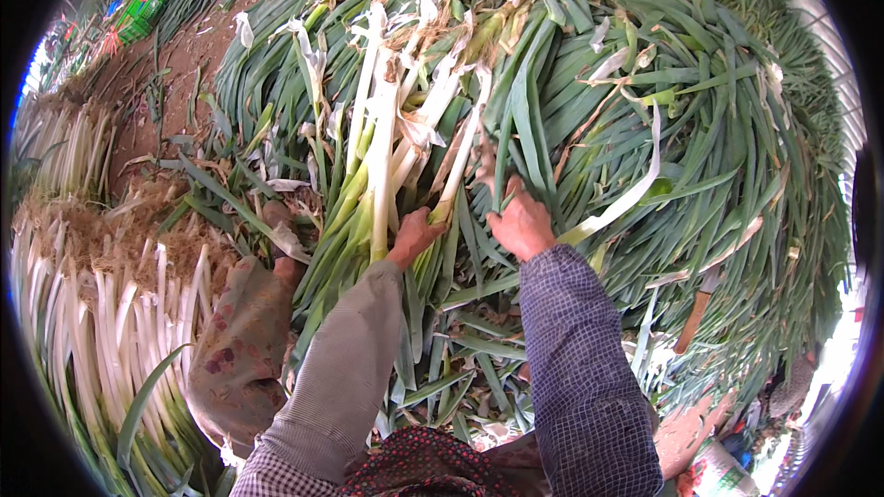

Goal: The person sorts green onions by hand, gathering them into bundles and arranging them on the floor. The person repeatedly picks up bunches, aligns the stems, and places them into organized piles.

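My left hand [414, 236] reaches among several leeks, fingers curled at the green lower part of one leek stalk [464, 150]; whether it is closed firmly is hard to tell. Thick white leeks [382, 159] lie just left of it, roots pointing away from me. To the right, my right hand [523, 224] has its fingers bent around green leek leaves [506, 152]; the palm is hidden. Beside the right hand, a loose leek with a pale shank [621, 207] rests across the leaf heap.
A big heap of leeks [690, 124] curves around the front and right. A wooden-handled knife [693, 321] lies on it. Trimmed leeks with roots [131, 310] stand in rows at left. Farther off are a green plastic crate [141, 10] and bare soil [179, 69] strewn with scraps.
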Demonstrator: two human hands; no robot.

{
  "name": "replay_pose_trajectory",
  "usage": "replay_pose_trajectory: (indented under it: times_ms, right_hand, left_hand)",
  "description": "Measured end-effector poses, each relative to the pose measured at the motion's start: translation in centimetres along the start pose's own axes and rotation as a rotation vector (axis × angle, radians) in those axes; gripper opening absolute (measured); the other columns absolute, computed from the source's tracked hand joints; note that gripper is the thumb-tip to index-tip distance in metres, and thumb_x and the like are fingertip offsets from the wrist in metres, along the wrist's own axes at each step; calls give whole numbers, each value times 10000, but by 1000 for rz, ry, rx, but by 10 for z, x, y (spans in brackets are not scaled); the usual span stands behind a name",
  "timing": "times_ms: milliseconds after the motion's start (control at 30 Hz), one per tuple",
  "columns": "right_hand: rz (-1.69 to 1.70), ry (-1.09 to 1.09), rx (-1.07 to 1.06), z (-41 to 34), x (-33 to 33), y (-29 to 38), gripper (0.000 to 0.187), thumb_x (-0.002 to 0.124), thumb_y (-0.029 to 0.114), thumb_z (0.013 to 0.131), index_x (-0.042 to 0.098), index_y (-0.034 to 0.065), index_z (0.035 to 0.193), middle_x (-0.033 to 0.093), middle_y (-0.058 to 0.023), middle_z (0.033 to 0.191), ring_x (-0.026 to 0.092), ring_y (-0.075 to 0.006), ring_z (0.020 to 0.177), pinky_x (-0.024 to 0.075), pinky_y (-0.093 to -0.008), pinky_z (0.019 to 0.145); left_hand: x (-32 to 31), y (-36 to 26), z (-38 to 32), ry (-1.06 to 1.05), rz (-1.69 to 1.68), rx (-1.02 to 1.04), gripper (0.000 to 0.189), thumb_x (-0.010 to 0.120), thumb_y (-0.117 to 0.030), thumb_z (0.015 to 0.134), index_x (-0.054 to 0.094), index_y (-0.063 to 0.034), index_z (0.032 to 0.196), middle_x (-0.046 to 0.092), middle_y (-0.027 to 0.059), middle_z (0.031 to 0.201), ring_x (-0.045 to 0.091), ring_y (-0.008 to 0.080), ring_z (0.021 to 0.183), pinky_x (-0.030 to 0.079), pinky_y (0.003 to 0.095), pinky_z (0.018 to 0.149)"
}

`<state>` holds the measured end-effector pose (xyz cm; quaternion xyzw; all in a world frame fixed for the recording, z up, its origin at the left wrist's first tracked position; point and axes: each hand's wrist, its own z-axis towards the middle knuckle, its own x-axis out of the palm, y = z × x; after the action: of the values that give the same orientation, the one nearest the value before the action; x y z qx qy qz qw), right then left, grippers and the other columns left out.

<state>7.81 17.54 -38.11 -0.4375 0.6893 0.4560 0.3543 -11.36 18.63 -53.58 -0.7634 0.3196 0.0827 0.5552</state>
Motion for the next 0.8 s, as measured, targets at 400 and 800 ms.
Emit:
replay_pose_trajectory:
  times_ms: [400,800]
  right_hand:
    - [-130,425,-346,-197,49,20,840,697,258,801,226,-119,1385,565,-274,1029,652,-344,765,551,-454,593]
    - [-73,259,-237,-173,33,29,814,678,241,803,222,-86,1393,582,-302,1031,639,-437,838,527,-497,740]
  left_hand:
    - [-45,40,-94,-124,-132,-49,594,839,-311,644,631,26,1087,676,209,1031,652,312,964,485,394,858]
    - [-61,38,-140,-40,-115,-121,594,842,-284,644,647,32,1107,699,177,995,670,281,928,492,376,856]
